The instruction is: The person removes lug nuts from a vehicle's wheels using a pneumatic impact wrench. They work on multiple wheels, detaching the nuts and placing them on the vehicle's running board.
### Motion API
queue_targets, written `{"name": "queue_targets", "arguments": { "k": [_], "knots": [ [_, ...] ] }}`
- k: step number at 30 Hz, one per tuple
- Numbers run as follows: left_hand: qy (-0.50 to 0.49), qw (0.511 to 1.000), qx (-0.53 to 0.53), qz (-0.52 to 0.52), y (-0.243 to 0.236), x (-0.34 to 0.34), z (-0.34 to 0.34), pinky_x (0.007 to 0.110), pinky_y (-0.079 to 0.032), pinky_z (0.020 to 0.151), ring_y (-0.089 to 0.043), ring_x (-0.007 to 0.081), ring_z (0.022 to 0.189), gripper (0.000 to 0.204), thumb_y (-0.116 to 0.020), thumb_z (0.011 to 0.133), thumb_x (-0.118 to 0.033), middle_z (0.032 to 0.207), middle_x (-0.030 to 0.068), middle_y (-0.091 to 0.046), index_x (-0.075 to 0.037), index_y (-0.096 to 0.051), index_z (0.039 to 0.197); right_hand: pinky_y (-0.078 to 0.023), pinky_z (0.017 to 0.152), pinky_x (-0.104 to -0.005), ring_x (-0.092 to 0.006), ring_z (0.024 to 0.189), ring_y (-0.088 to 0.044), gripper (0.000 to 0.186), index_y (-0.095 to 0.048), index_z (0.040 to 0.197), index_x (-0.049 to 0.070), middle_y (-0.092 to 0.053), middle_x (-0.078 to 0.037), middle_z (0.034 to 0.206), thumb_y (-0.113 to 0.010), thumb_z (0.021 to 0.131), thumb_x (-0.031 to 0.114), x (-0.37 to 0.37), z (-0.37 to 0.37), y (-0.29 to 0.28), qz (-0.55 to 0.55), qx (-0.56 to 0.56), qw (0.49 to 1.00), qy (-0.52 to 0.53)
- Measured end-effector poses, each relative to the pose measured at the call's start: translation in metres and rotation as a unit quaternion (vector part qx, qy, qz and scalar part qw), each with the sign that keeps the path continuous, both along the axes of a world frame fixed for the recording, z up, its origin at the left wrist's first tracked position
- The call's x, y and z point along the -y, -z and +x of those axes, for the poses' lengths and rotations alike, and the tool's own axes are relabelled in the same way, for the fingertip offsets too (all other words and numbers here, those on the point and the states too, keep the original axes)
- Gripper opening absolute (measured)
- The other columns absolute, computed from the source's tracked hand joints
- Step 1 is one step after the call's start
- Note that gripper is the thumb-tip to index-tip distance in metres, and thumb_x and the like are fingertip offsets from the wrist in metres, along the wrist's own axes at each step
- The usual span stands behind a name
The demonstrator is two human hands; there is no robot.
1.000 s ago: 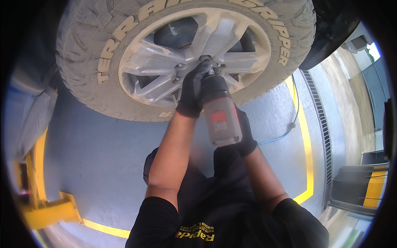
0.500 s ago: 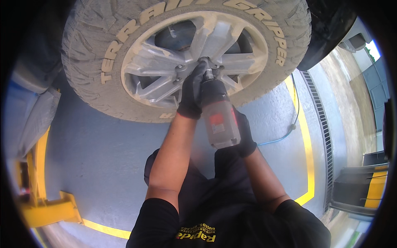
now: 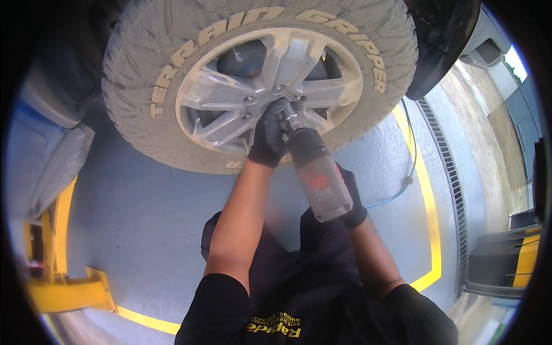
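An impact wrench (image 3: 319, 172) with a clear-grey cover and black nose points up toward the wheel's centre, tilted to the left. My right hand (image 3: 353, 198), in a black glove, is closed at its handle, mostly hidden behind the tool body. My left hand (image 3: 267, 137), also gloved, has its fingers wrapped by the front of the tool, around the silver socket (image 3: 292, 119). Both are just below the hub of the silver alloy wheel (image 3: 286, 66). Several lug nuts (image 3: 249, 99) show around the hub. Whether the socket touches a nut is hidden by my fingers.
The muddy tyre (image 3: 135, 100) hangs above the blue-grey floor (image 3: 144, 230). A yellow lift arm (image 3: 75, 293) stands at lower left. A blue air hose (image 3: 388, 200) runs at right, inside a yellow line (image 3: 428, 230) and beside a drain grate (image 3: 445, 161).
The impact wrench has swung down and right, its socket now away from the upper lug nut, which shows bare. Both hands have moved with it. The wheel sits slightly lower in view.
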State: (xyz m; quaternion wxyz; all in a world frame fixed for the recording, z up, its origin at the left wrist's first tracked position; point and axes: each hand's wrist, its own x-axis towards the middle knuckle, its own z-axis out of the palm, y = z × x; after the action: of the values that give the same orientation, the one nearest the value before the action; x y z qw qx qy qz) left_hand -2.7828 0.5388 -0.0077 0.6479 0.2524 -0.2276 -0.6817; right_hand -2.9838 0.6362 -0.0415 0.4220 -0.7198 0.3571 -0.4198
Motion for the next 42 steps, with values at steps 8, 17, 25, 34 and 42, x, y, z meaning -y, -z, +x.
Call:
{"name": "queue_targets", "arguments": {
  "k": [8, 17, 25, 34, 42],
  "knots": [
    [-0.071, 0.994, -0.077, 0.038, -0.025, -0.070, -0.023, 0.022, -0.043, 0.041, -0.050, 0.0055, 0.050, 0.023, -0.051, 0.094, -0.030, 0.073, 0.0019, -0.059, -0.009, -0.057, 0.088, -0.051, 0.083, -0.0275, -0.0138, 0.097, -0.063, 0.043, -0.059, 0.121, 0.002, -0.065, -0.007, 0.110, -0.071, 0.082, 0.015, -0.049, -0.057, -0.004, 0.164, 0.154, 0.972, -0.070],
    [-0.107, 0.994, -0.024, -0.022, -0.031, -0.114, 0.097, 0.020, -0.033, 0.037, -0.043, 0.0043, 0.049, 0.027, -0.051, 0.091, -0.028, 0.069, 0.0002, -0.055, -0.004, -0.060, 0.085, -0.044, 0.099, -0.0311, -0.0173, 0.117, -0.055, 0.057, -0.042, 0.140, 0.003, -0.054, -0.010, 0.132, -0.065, 0.088, 0.014, -0.050, -0.069, -0.018, 0.208, -0.068, 0.968, -0.123],
    [-0.203, 0.979, 0.003, 0.014, -0.053, -0.206, 0.217, 0.019, -0.031, 0.041, -0.037, 0.0032, 0.050, 0.035, -0.052, 0.086, -0.023, 0.066, -0.0028, -0.047, 0.008, -0.062, 0.098, -0.048, 0.086, -0.0335, -0.0186, 0.099, -0.058, 0.045, -0.048, 0.125, 0.004, -0.057, -0.009, 0.112, -0.065, 0.085, 0.017, -0.031, -0.079, -0.021, 0.290, -0.072, 0.954, -0.027],
    [-0.428, 0.894, -0.075, 0.107, -0.139, -0.322, 0.262, 0.019, -0.029, 0.040, -0.034, 0.0039, 0.047, 0.036, -0.049, 0.093, -0.030, 0.063, -0.0049, -0.043, 0.003, -0.062, 0.100, -0.055, 0.068, -0.0357, -0.0198, 0.073, -0.063, 0.030, -0.059, 0.105, 0.005, -0.063, -0.007, 0.084, -0.066, 0.080, 0.020, -0.017, -0.008, -0.128, 0.473, -0.148, 0.864, -0.085],
    [-0.585, 0.749, -0.245, 0.193, -0.190, -0.368, 0.322, 0.023, -0.027, 0.035, -0.034, 0.0061, 0.041, 0.026, -0.051, 0.089, -0.031, 0.058, -0.0068, -0.040, -0.006, -0.058, 0.084, -0.049, 0.060, -0.0321, -0.0167, 0.070, -0.056, 0.022, -0.057, 0.094, 0.007, -0.055, -0.004, 0.077, -0.068, 0.078, 0.016, -0.069, 0.029, -0.191, 0.338, -0.332, 0.841, -0.262]
  ]
}}
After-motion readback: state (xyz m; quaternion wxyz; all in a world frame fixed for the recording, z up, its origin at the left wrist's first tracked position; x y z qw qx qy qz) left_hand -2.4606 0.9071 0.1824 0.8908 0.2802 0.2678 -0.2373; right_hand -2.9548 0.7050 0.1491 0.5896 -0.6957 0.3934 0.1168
